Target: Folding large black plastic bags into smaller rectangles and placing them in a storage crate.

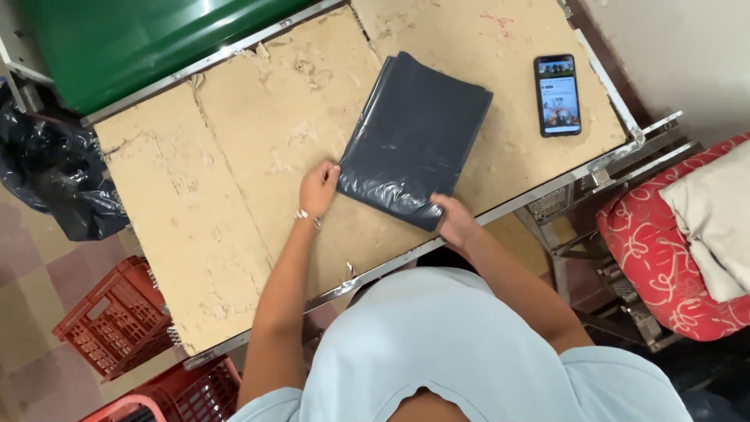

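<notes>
Left hand [319, 187] half curled, fingertips pinching near-left corner of dark grey plastic bags [410, 141]. Right hand [455, 221] curled over near-right corner, fingers on top, gripping edge. Bags lie flat as one stack mid-bench (number of sheets in stack cannot tell). Bench [234, 156] topped with worn cardboard. One phone [558, 95], screen lit, lies well apart near far-right edge. Two red crates [117, 316] on floor at left. One red patterned chair [664, 258] at right.
</notes>
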